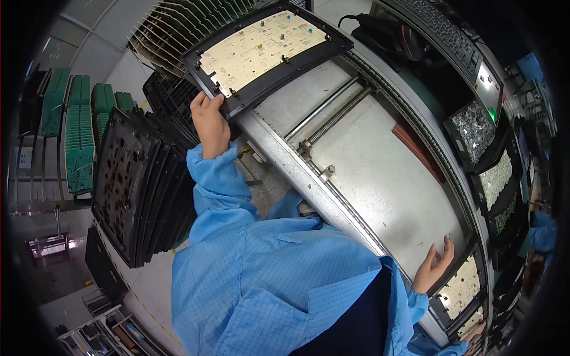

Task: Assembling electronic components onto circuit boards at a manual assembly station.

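My left hand (211, 121) is at the near left corner of a black carrier frame (258, 92), its fingers curled against the edge. Held in this frame is a cream circuit board (261, 50) with several small blue, yellow and dark parts on it. The frame lies across the rails at the far end of a metal conveyor (380, 190). Over the conveyor's near right end, my right hand (434, 270) is open and holds nothing, fingers apart. Beside it is a second cream board (460, 291) in a black frame, partly cut off by the view's dark rim.
Black carrier frames (127, 184) stand stacked at my left, with green board racks (80, 130) behind. More boards stand upright (169, 35) at the far left. Part bins (496, 181) and a keyboard (442, 29) line the right side. Another person's hand (475, 338) shows lower right.
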Available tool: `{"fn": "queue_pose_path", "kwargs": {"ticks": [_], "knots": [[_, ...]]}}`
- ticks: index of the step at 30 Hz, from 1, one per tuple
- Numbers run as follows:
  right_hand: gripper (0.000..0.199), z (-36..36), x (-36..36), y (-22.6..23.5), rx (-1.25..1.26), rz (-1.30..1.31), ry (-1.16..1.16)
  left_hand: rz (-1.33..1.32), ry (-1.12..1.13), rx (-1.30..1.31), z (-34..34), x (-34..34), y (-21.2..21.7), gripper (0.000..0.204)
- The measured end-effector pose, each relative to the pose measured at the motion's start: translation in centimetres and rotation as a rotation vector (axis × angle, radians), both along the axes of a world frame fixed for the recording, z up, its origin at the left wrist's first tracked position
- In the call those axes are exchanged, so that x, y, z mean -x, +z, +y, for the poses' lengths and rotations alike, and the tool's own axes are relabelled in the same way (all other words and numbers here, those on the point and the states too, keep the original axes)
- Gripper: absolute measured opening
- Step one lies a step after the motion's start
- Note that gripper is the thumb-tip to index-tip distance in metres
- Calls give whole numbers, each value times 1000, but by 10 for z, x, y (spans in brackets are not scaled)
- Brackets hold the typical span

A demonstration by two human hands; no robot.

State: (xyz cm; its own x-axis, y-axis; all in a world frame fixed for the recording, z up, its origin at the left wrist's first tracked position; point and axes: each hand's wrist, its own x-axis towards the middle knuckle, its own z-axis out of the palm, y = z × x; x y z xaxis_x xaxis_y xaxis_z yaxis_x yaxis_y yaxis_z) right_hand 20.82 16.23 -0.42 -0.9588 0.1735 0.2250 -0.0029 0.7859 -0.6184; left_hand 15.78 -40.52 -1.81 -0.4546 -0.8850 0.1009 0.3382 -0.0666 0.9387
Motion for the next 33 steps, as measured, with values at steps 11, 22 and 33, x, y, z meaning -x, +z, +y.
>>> {"fn": "queue_pose_path", "kwargs": {"ticks": [11, 22, 33], "knots": [[38, -62, 53, 35, 455, -18, 328, 264, -242, -242, 26, -35, 6, 56], [63, -74, 49, 19, 1274, -603, 348, -25, -858, -472, 85, -55, 22, 74], [57, -50, -10, -2, 1308, -350, -59, -421, -1436, -452, 103, 56, 3, 67]]}}
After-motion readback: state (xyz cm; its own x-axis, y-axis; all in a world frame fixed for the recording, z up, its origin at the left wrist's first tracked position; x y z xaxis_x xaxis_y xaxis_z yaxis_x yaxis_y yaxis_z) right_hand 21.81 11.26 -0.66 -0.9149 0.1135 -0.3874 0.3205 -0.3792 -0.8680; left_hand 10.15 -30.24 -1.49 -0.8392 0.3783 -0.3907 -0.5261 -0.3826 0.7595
